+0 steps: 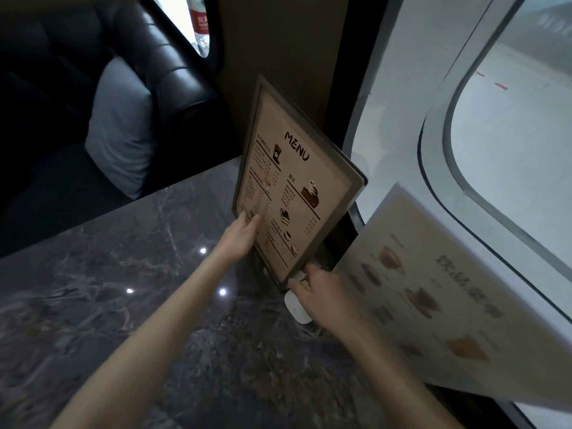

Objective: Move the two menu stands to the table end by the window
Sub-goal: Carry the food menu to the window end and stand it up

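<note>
A dark-framed menu stand (pixel 297 184) headed "MENU" stands tilted at the far end of the grey marble table (pixel 123 305), close to the window wall. My left hand (pixel 244 235) presses flat on its lower left corner. My right hand (pixel 318 289) grips its bottom right corner, above a white base (pixel 297 308). A second, paler menu stand (pixel 433 292) with drink pictures leans at the right beside the window, blurred and touching neither hand.
A rounded window (pixel 510 134) in a white wall runs along the right. A black leather bench (pixel 173 75) with a grey cushion (pixel 123 125) sits behind the table's far left edge. A brown pillar (pixel 278 41) rises behind the menu.
</note>
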Demonstrator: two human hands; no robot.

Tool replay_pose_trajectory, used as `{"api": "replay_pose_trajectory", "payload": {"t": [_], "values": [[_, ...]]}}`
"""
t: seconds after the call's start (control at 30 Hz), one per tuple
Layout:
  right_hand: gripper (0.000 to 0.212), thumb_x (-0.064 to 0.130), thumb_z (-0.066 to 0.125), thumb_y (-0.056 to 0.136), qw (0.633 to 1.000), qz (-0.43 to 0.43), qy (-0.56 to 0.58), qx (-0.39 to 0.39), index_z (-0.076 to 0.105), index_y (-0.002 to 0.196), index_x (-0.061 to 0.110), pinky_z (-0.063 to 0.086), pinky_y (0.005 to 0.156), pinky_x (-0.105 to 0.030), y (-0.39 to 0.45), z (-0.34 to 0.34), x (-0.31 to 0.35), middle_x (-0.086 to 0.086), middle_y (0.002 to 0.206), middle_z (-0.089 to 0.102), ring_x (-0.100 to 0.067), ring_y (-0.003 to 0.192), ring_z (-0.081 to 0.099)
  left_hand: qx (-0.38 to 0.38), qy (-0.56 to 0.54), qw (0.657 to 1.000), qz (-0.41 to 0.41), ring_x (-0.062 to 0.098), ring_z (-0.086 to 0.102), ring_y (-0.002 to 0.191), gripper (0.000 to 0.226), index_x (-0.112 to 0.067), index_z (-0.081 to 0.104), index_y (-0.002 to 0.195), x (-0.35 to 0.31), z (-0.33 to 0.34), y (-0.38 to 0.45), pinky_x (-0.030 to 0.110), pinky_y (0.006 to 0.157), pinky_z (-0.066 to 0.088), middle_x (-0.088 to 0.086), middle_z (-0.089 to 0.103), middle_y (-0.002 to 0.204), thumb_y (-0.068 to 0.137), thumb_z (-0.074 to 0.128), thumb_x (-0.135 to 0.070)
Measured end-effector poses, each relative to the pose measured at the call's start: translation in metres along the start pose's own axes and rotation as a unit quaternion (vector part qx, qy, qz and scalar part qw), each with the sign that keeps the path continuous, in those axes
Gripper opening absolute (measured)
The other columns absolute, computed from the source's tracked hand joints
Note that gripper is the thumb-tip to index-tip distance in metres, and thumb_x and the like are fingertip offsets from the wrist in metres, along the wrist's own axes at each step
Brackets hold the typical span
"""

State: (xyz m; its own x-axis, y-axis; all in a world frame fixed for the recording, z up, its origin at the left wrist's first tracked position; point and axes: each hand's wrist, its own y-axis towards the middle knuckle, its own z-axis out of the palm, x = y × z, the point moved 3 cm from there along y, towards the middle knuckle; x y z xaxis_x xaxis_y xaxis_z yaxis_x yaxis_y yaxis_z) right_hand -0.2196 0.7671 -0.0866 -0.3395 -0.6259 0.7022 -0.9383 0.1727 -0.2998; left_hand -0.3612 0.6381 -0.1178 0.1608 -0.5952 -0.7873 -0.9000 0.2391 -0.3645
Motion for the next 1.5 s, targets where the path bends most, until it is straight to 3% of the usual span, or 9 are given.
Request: {"api": "replay_pose_trajectory", "payload": {"t": [0.23,0.37,0.53,0.73,0.87,1.0,1.17,1.3,1.5], "values": [[0.039,0.026,0.049,0.091,0.990,-0.055,-0.083,0.100,0.045,0.128,0.013,0.044,0.098,-0.035,-0.024,-0.053,0.054,-0.009,0.137,0.049,-0.025,0.121,0.049,0.098,0.026,0.988,-0.118,0.034,0.051,0.121,0.063,-0.002,0.048,0.130,-0.008,0.008,-0.041,0.041,0.104,0.038,0.021,0.054,0.132,0.095,0.029,-0.050],[0.034,0.026,0.047,0.092,0.975,-0.143,-0.162,0.049,0.047,0.122,0.009,0.053,0.088,-0.039,-0.046,-0.102,0.100,-0.013,0.129,0.056,-0.025,0.109,0.058,0.123,0.005,0.989,-0.076,0.020,0.059,0.080,0.035,-0.010,0.062,0.089,-0.014,0.007,-0.055,0.029,0.074,0.049,0.011,0.062,0.096,0.095,0.042,-0.038],[0.026,0.020,0.047,0.092,0.938,-0.271,-0.212,-0.041,0.055,0.115,0.011,0.055,0.081,-0.033,-0.078,-0.154,0.142,-0.011,0.113,0.066,-0.019,0.096,0.064,0.102,-0.064,0.988,-0.093,0.018,0.060,0.073,0.028,-0.006,0.064,0.087,-0.011,0.015,-0.065,0.026,0.066,0.049,0.007,0.064,0.084,0.094,0.045,-0.027],[0.027,0.021,0.048,0.092,0.949,-0.239,-0.191,-0.070,0.053,0.117,0.011,0.050,0.080,-0.027,-0.048,-0.194,0.148,-0.010,0.114,0.064,-0.018,0.098,0.059,0.040,-0.146,0.982,-0.109,0.032,0.045,0.128,0.046,-0.005,0.048,0.131,0.005,0.035,-0.066,0.037,0.105,0.033,0.017,0.049,0.139,0.098,0.034,-0.034],[0.036,0.026,0.052,0.090,0.976,-0.126,-0.178,-0.007,0.051,0.118,0.003,0.049,0.085,-0.034,-0.012,-0.194,0.135,-0.015,0.115,0.063,-0.025,0.101,0.059,0.049,-0.290,0.949,-0.116,0.029,0.048,0.125,0.045,-0.005,0.047,0.132,0.015,0.055,-0.062,0.040,0.109,0.035,0.014,0.051,0.137,0.099,0.033,-0.033],[0.026,0.024,0.058,0.087,0.991,-0.081,-0.086,0.065,0.064,0.098,0.000,0.055,0.087,-0.041,0.004,-0.194,0.127,-0.014,0.099,0.069,-0.028,0.092,0.065,0.030,-0.384,0.915,-0.118,0.012,0.062,0.089,0.033,-0.016,0.055,0.113,0.019,0.068,-0.057,0.019,0.064,0.054,-0.001,0.066,0.101,0.098,0.035,-0.036],[0.015,0.021,0.065,0.082,0.990,-0.083,-0.059,0.095,0.063,0.076,0.008,0.059,0.075,-0.034,0.014,-0.190,0.123,-0.011,0.094,0.071,-0.023,0.081,0.069,0.028,-0.418,0.901,-0.115,0.022,0.057,0.114,0.043,-0.017,0.050,0.127,0.024,0.083,-0.054,0.041,0.104,0.042,0.007,0.062,0.124,0.095,0.038,-0.042],[0.014,0.013,0.065,0.082,0.993,-0.077,-0.044,0.076,0.059,0.070,0.007,0.059,0.060,-0.024,0.021,-0.187,0.121,-0.011,0.092,0.068,-0.019,0.075,0.069,0.016,-0.409,0.906,-0.105,0.016,0.050,0.122,0.057,-0.019,0.035,0.141,0.030,0.091,-0.056,0.037,0.109,0.036,0.001,0.050,0.138,0.093,0.037,-0.049],[0.013,0.012,0.064,0.082,0.996,-0.074,-0.041,0.028,0.060,0.074,0.003,0.060,0.068,-0.033,0.033,-0.197,0.114,-0.015,0.096,0.070,-0.023,0.077,0.069,0.013,-0.470,0.876,-0.113,0.018,0.036,0.136,0.063,-0.018,0.024,0.146,0.034,0.106,-0.044,0.039,0.116,0.025,0.002,0.036,0.150,0.093,0.035,-0.051]]}}
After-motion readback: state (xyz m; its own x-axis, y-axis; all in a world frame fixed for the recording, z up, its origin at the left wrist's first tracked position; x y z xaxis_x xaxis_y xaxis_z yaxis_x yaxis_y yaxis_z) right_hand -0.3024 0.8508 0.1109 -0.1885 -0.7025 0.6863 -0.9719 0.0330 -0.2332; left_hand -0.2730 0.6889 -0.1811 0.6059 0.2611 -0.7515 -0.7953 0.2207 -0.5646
